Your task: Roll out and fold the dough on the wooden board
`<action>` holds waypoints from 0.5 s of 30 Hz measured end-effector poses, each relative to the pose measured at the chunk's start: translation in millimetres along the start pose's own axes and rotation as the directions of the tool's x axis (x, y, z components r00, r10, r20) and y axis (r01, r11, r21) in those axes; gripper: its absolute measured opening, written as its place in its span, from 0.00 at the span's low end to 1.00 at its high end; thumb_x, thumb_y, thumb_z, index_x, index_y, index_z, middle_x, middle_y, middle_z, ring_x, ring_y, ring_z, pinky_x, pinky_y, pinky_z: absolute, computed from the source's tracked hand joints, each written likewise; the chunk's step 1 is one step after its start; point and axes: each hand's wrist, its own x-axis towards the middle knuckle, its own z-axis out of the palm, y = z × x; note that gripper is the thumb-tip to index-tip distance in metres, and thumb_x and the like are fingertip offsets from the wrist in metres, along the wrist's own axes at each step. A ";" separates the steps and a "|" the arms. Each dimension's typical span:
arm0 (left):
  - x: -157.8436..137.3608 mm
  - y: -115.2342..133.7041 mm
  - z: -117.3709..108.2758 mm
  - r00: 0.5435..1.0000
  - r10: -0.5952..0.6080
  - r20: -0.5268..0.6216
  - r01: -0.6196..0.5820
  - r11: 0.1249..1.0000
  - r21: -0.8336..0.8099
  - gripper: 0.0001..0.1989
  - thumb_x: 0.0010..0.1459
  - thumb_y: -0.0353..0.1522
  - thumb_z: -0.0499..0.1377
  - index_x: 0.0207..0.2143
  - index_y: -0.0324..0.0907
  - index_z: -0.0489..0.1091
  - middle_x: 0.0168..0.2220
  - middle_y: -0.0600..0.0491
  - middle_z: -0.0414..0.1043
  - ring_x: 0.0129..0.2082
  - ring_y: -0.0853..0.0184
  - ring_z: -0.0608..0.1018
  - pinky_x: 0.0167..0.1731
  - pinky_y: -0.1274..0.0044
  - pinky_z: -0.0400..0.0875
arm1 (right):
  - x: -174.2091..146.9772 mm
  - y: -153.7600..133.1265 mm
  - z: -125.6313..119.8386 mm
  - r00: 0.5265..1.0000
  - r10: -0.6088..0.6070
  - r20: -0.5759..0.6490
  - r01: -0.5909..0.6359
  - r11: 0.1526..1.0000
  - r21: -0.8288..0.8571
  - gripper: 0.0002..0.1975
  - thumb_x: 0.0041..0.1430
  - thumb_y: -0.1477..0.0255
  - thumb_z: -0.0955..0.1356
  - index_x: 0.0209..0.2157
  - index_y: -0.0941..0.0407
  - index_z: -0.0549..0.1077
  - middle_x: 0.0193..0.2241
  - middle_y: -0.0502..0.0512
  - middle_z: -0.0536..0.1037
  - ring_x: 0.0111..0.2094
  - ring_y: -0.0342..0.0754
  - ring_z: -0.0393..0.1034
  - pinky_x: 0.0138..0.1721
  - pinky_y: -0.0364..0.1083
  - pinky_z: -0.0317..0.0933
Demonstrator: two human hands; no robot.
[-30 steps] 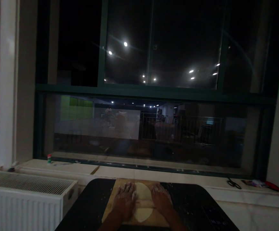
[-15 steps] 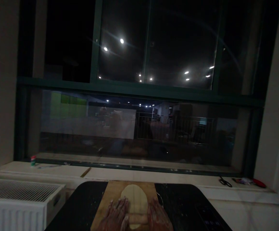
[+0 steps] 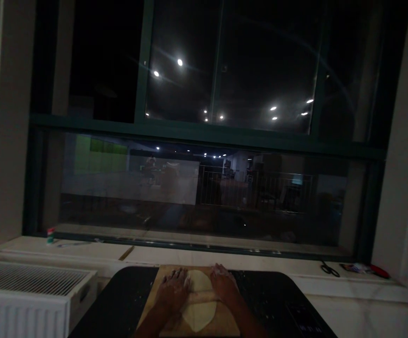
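A pale, flattened oval of dough (image 3: 200, 318) lies on a wooden board (image 3: 153, 300). Across it runs a rolling pin (image 3: 201, 296), its ends hidden under my hands. My left hand (image 3: 176, 284) rests over the pin's left end with its fingers stretched forward. Over the right end lies my right hand (image 3: 223, 281), flat, its fingers reaching towards the board's far edge. Both hands look dusted with flour. Dough shows in front of the pin and behind it.
Under the board is a dark tabletop (image 3: 260, 300) with pale specks. A white radiator (image 3: 31, 300) stands to the left. The windowsill (image 3: 176, 253) behind holds scissors (image 3: 329, 269), a red object (image 3: 379, 271) and a small green-and-red container (image 3: 50, 235). A dark window rises above.
Both hands and the rolling pin have moved forward, away from me, along the dough. More dough shows on the near side of the pin, and my forearms have come into view.
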 end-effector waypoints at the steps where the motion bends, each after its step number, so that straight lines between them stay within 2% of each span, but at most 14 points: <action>1: -1.9 1.0 -0.3 1.000 -0.013 0.008 0.013 1.000 0.001 0.21 0.67 0.28 0.50 0.58 0.46 0.73 0.62 0.43 0.72 0.61 0.51 0.75 0.56 0.53 0.73 | -2.7 -0.4 0.3 1.000 0.017 -0.005 -0.017 1.000 -0.003 0.21 0.66 0.76 0.60 0.55 0.56 0.77 0.59 0.63 0.75 0.63 0.54 0.67 0.60 0.54 0.65; 4: -19.4 4.6 4.8 0.999 0.034 -0.020 -0.033 0.999 0.039 0.21 0.65 0.28 0.52 0.58 0.47 0.73 0.64 0.45 0.69 0.63 0.49 0.72 0.58 0.53 0.72 | -23.4 -2.9 3.3 0.998 0.052 -0.018 -0.052 0.999 -0.013 0.23 0.68 0.76 0.58 0.58 0.55 0.75 0.60 0.61 0.74 0.64 0.53 0.66 0.62 0.54 0.63; 6: -35.6 5.1 11.3 0.977 0.137 -0.161 -0.120 0.986 0.112 0.22 0.65 0.29 0.53 0.59 0.47 0.72 0.63 0.47 0.70 0.62 0.51 0.73 0.57 0.57 0.74 | -44.5 -4.8 11.3 0.998 0.065 -0.018 -0.066 0.998 -0.025 0.24 0.68 0.76 0.57 0.60 0.54 0.73 0.61 0.61 0.73 0.64 0.53 0.65 0.65 0.55 0.59; 7: -43.5 4.6 14.4 0.945 0.194 -0.265 -0.156 0.975 0.159 0.21 0.66 0.30 0.52 0.59 0.46 0.72 0.63 0.47 0.71 0.61 0.53 0.75 0.55 0.61 0.76 | -56.0 -5.2 17.9 0.997 0.074 -0.018 -0.074 0.997 -0.033 0.24 0.68 0.77 0.57 0.60 0.55 0.73 0.62 0.61 0.72 0.65 0.54 0.64 0.66 0.55 0.58; 9: -56.8 2.7 18.6 0.842 0.286 -0.457 -0.194 0.952 0.237 0.20 0.69 0.35 0.52 0.61 0.45 0.70 0.60 0.50 0.74 0.58 0.59 0.78 0.53 0.69 0.77 | -78.9 -4.1 35.3 0.995 0.080 -0.061 -0.082 0.996 -0.040 0.24 0.68 0.76 0.58 0.59 0.55 0.74 0.62 0.62 0.72 0.65 0.55 0.64 0.66 0.56 0.58; 11: -65.9 0.6 20.0 0.755 0.342 -0.559 -0.205 0.934 0.293 0.20 0.70 0.39 0.52 0.60 0.45 0.71 0.59 0.54 0.76 0.55 0.64 0.79 0.52 0.75 0.77 | -97.7 -0.1 52.3 0.984 0.057 -0.167 -0.064 0.997 -0.033 0.22 0.69 0.74 0.59 0.58 0.55 0.75 0.61 0.60 0.72 0.64 0.55 0.66 0.65 0.53 0.60; 12: -68.8 -0.1 20.0 0.728 0.369 -0.577 -0.216 0.923 0.318 0.20 0.70 0.39 0.52 0.60 0.45 0.71 0.58 0.55 0.77 0.54 0.66 0.80 0.52 0.76 0.76 | -104.0 2.4 57.7 0.974 0.037 -0.223 -0.044 0.999 -0.027 0.21 0.70 0.72 0.59 0.58 0.53 0.75 0.61 0.58 0.73 0.63 0.53 0.66 0.65 0.52 0.61; 13: -70.4 -0.4 19.7 0.717 0.385 -0.581 -0.221 0.916 0.334 0.20 0.70 0.40 0.52 0.59 0.45 0.72 0.58 0.56 0.77 0.54 0.67 0.80 0.52 0.77 0.76 | -107.4 4.8 59.8 0.967 0.010 -0.255 -0.016 1.000 -0.020 0.21 0.71 0.71 0.59 0.58 0.52 0.75 0.61 0.56 0.73 0.63 0.52 0.67 0.65 0.51 0.62; 15: -69.6 -0.2 18.7 0.737 0.380 -0.558 -0.222 0.917 0.331 0.20 0.71 0.41 0.51 0.60 0.44 0.71 0.58 0.56 0.76 0.54 0.67 0.80 0.52 0.78 0.77 | -104.1 7.8 52.9 0.974 -0.031 -0.223 0.028 1.000 -0.014 0.21 0.71 0.70 0.59 0.59 0.51 0.74 0.61 0.54 0.72 0.63 0.51 0.66 0.64 0.50 0.62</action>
